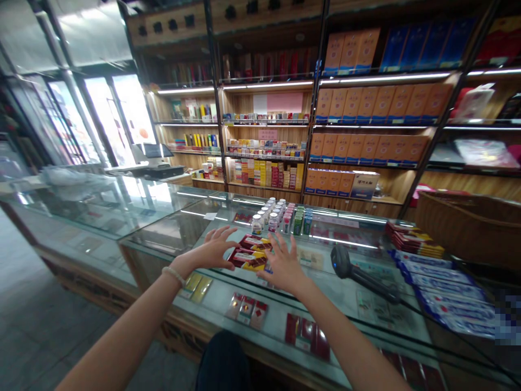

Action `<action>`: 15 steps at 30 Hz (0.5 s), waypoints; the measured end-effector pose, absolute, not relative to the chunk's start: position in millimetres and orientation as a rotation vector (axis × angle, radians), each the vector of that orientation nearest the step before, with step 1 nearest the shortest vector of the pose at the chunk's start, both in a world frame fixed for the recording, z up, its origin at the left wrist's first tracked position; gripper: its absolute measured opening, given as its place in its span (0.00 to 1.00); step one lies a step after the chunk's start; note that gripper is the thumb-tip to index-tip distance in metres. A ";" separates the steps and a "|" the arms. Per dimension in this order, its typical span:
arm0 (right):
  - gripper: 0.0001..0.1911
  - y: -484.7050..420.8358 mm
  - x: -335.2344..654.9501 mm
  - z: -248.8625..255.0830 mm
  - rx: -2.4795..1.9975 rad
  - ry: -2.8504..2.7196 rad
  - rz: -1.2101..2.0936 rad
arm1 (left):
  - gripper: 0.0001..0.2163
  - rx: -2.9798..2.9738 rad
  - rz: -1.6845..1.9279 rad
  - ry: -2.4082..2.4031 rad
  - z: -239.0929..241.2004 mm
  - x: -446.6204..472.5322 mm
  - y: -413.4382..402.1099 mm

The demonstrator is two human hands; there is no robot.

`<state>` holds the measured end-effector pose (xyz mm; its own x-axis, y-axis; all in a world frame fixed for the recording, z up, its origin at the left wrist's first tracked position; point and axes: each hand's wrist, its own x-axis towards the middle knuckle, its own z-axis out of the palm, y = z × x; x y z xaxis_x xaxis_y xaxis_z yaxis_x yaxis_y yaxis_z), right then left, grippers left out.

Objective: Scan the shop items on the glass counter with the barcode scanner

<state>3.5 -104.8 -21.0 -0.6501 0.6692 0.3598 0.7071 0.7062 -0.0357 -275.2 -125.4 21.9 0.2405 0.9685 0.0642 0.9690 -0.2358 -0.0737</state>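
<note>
Two flat chocolate bars [248,255] in dark red and yellow wrappers lie one in front of the other on the glass counter. My left hand [215,248] is at their left end, fingers spread, with a pale bracelet on the wrist. At their right end is my right hand [285,265], its fingers also apart. Neither hand is closed around a bar; whether the fingertips touch the wrappers I cannot tell. Just behind stand rows of small white-capped bottles [266,216], with pink tubes [287,218] and green tubes [298,220] beside them.
A black handheld scanner [362,274] with a cable lies to the right. Beyond it are stacked red-and-yellow bars [415,239], blue-and-white packets [448,293] and a brown basket [468,228]. Cigarette packs [247,308] show under the glass. Boxed goods fill the back shelves [366,127].
</note>
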 end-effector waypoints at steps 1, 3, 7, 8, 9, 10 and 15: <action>0.37 -104.4 3.6 -21.1 -1.072 -2.566 -0.154 | 0.33 -2.402 -0.019 -1.873 23.0 -274.0 -125.9; 0.37 -103.3 3.7 -21.7 -1.069 -2.559 -0.154 | 0.33 -2.405 -0.026 -1.854 25.2 -272.3 -127.3; 0.38 -100.1 3.8 -21.9 -1.076 -2.531 -0.154 | 0.33 -2.393 -0.042 -1.806 28.8 -269.7 -129.2; 0.38 -99.1 4.3 -21.2 -1.078 -2.520 -0.160 | 0.34 -2.384 -0.071 -1.796 29.4 -269.1 -128.9; 0.38 -98.1 5.2 -20.2 -1.082 -2.503 -0.170 | 0.34 -2.371 -0.106 -1.786 29.8 -268.2 -128.3; 0.37 -97.1 6.6 -18.9 -1.085 -2.482 -0.182 | 0.35 -2.357 -0.144 -1.774 30.1 -267.2 -127.2; 0.32 -90.0 19.7 -11.7 -1.068 -2.333 -0.270 | 0.35 -2.287 -0.362 -1.658 31.3 -256.2 -118.3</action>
